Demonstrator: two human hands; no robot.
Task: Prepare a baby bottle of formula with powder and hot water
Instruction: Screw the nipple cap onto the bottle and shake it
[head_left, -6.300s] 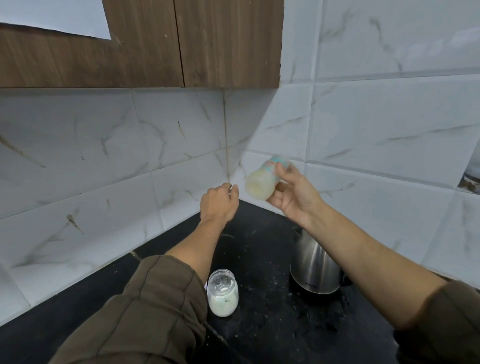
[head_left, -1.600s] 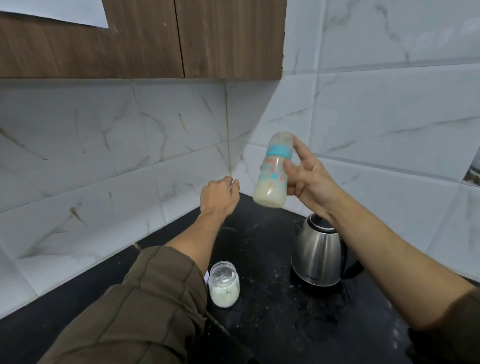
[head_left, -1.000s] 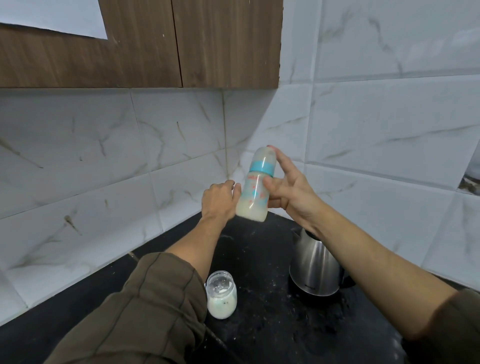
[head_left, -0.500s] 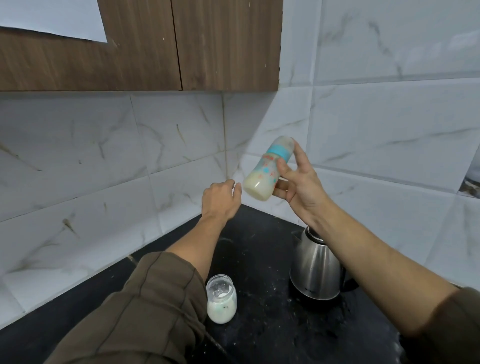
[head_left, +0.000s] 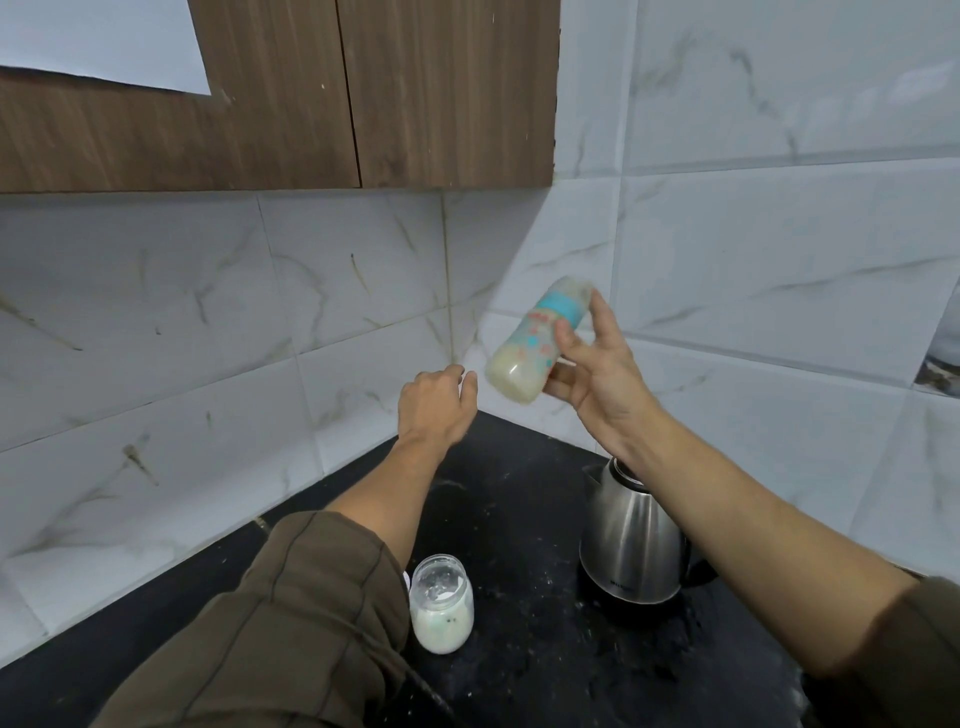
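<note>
My right hand (head_left: 597, 374) holds a baby bottle (head_left: 530, 348) in the air, thumb and fingers around its body. The bottle is tilted, its teal-collared top pointing up and right, and it holds pale milky liquid. My left hand (head_left: 436, 402) is raised just left of the bottle with fingers loosely curled and holds nothing. On the black counter below stand an open glass jar of white powder (head_left: 441, 605) and a steel electric kettle (head_left: 631, 540) with its lid open.
The black counter (head_left: 524, 519) is dusted with white specks and meets white marble-look tiled walls (head_left: 260, 322) in a corner. Brown wall cabinets (head_left: 363, 93) hang overhead. My left sleeve (head_left: 270, 634) covers the near counter beside the jar.
The bottle has swung up and down and tipped from upright to tilted in my right hand. My left hand has stayed in place.
</note>
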